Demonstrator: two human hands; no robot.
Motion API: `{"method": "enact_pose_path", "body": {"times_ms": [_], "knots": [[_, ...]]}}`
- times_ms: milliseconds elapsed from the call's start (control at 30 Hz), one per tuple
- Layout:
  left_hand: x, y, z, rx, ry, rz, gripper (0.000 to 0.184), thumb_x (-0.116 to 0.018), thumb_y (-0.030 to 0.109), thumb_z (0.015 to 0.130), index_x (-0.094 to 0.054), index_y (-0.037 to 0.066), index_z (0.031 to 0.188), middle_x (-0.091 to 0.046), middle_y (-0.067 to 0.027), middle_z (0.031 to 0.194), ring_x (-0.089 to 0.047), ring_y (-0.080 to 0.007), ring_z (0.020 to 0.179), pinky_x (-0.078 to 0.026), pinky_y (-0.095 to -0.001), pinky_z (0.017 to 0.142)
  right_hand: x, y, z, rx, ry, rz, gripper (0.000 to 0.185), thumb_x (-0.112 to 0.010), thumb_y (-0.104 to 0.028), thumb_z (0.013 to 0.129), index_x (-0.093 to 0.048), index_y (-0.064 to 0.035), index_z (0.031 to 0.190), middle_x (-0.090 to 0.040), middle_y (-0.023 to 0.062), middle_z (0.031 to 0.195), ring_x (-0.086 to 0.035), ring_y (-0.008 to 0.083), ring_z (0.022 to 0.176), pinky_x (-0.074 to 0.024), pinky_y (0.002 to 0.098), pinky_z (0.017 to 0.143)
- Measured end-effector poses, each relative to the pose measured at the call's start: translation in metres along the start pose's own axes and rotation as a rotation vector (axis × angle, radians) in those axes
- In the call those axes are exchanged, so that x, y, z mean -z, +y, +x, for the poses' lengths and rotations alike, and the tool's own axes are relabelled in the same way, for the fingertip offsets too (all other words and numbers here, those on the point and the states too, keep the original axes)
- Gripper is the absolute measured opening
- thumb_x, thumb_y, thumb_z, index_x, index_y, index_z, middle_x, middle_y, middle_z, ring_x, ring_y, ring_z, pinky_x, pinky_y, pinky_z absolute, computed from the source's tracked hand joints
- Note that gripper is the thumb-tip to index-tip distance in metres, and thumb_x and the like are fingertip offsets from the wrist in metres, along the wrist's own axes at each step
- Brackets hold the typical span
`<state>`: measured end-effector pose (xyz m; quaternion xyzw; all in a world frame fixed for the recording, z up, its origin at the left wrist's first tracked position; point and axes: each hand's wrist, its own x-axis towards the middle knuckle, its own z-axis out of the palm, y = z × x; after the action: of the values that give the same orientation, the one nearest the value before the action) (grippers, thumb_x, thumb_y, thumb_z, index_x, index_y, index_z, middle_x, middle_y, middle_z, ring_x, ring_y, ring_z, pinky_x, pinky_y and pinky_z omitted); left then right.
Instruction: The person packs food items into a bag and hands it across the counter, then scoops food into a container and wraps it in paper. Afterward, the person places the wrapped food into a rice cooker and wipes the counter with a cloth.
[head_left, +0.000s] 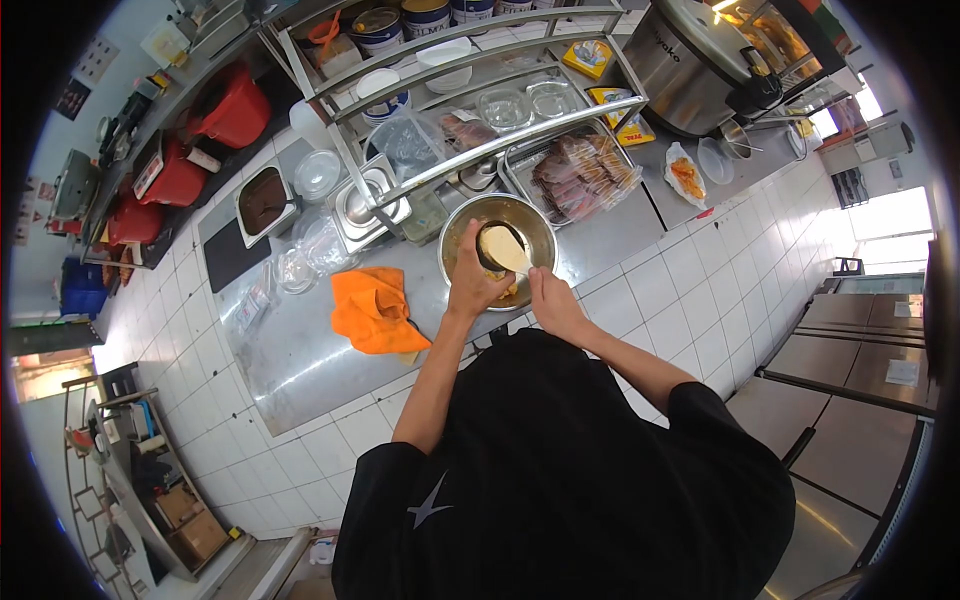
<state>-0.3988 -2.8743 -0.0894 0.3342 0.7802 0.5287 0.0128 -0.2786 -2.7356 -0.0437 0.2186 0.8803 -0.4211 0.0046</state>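
My right hand [556, 304] is closed around the handle of a cream-coloured rice paddle [504, 248]. The paddle's broad head lies over a small dark round bowl [487, 263], which is mostly covered by the paddle and my fingers. My left hand [470, 278] grips this dark bowl at its side, fingers curled over the rim. Both are inside or just above a large metal mixing bowl [547, 232] on the steel counter. Some yellowish food shows at the bottom of the mixing bowl, near my left thumb.
An orange cloth [372, 308] lies left of the mixing bowl. Behind stand a tray of packed meat [585, 172], a steel rack [500, 131] and a large cooker [690, 70]. Farther left are a container of dark sauce [266, 203] and plastic lids [317, 172]. A food-filled dish [685, 176] sits right.
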Motion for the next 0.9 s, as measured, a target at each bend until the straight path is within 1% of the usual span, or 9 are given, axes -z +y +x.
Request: {"method": "enact_pose_path", "body": {"times_ms": [133,233,333,433,533,633,733,833,900], "knots": [[0.001,0.002,-0.007,0.067,0.054,-0.105,0.110,-0.087,0.018,0.068,-0.019,-0.005,0.151,-0.038,-0.0269,0.149,-0.042,-0.0391,0.137,-0.035,-0.0404,0.115,0.009,-0.003,0.004,0.017,0.005,-0.036,0.048,-0.031,-0.033,0.108,-0.055,0.0053,0.094,-0.061,0.0319,0.072,-0.061,0.0533,0.073,-0.0472,0.0577,0.069],[0.004,0.007,-0.008,0.082,0.124,-0.034,0.109,-0.087,0.017,0.068,-0.020,-0.005,0.151,-0.039,-0.0277,0.147,-0.042,-0.0399,0.136,-0.035,-0.0408,0.115,0.016,0.003,0.001,0.017,0.125,0.135,0.053,-0.030,-0.036,0.109,-0.058,0.0061,0.092,-0.062,0.0271,0.072,-0.063,0.0443,0.072,-0.0481,0.0495,0.069],[0.000,0.004,-0.012,0.025,0.154,0.004,0.107,-0.087,0.016,0.069,-0.020,-0.004,0.150,-0.040,-0.0267,0.146,-0.043,-0.0398,0.136,-0.036,-0.0413,0.114,-0.007,0.019,-0.001,-0.031,0.092,0.367,0.054,-0.032,-0.043,0.109,-0.052,-0.0044,0.078,-0.047,0.0019,0.059,-0.043,0.0148,0.051,-0.0374,0.0338,0.050],[0.004,0.004,-0.014,0.040,0.138,-0.002,0.106,-0.087,0.015,0.069,-0.021,-0.004,0.150,-0.040,-0.0261,0.147,-0.043,-0.0396,0.136,-0.036,-0.0417,0.114,-0.007,0.006,-0.003,-0.292,-0.038,0.540,0.053,-0.032,-0.043,0.109,-0.050,-0.0081,0.074,-0.042,-0.0032,0.061,-0.038,0.0086,0.053,-0.0327,0.0291,0.050],[0.009,0.008,-0.011,0.073,0.149,-0.057,0.103,-0.086,0.013,0.070,-0.023,-0.003,0.149,-0.041,-0.0257,0.146,-0.044,-0.0400,0.135,-0.037,-0.0424,0.113,-0.006,0.005,0.001,-0.159,0.029,0.390,0.052,-0.032,-0.041,0.110,-0.051,-0.0059,0.077,-0.044,-0.0009,0.061,-0.040,0.0101,0.056,-0.0363,0.0316,0.052],[0.009,0.005,-0.009,0.002,0.147,-0.004,0.101,-0.086,0.012,0.070,-0.024,-0.002,0.149,-0.043,-0.0255,0.144,-0.044,-0.0408,0.134,-0.038,-0.0433,0.113,-0.008,-0.001,0.001,-0.056,0.088,0.269,0.051,-0.032,-0.040,0.110,-0.053,-0.0032,0.082,-0.045,0.0002,0.063,-0.043,0.0118,0.058,-0.0391,0.0332,0.056],[0.005,0.003,-0.010,-0.092,0.130,0.103,0.105,-0.087,0.013,0.069,-0.022,-0.002,0.150,-0.043,-0.0251,0.144,-0.046,-0.0385,0.134,-0.038,-0.0414,0.112,-0.027,0.002,0.004,0.029,0.137,0.291,0.052,-0.031,-0.038,0.110,-0.056,0.0009,0.087,-0.054,0.0039,0.068,-0.050,0.0148,0.065,-0.0427,0.0363,0.061],[0.002,0.001,-0.017,-0.053,0.100,0.060,0.105,-0.087,0.013,0.069,-0.022,-0.003,0.150,-0.043,-0.0242,0.144,-0.045,-0.0387,0.134,-0.038,-0.0416,0.112,-0.013,-0.018,-0.004,-0.237,-0.088,0.296,0.052,-0.031,-0.033,0.108,-0.061,0.0084,0.098,-0.064,0.0350,0.091,-0.063,0.0495,0.094,-0.0477,0.0494,0.082],[0.003,-0.003,-0.021,-0.065,0.104,0.074,0.105,-0.087,0.013,0.069,-0.022,-0.003,0.150,-0.043,-0.0246,0.144,-0.045,-0.0382,0.134,-0.038,-0.0414,0.112,-0.015,-0.011,-0.001,-0.146,-0.086,0.214,0.050,-0.032,-0.032,0.108,-0.061,0.0075,0.098,-0.064,0.0346,0.090,-0.064,0.0497,0.091,-0.0483,0.0518,0.079]]}}
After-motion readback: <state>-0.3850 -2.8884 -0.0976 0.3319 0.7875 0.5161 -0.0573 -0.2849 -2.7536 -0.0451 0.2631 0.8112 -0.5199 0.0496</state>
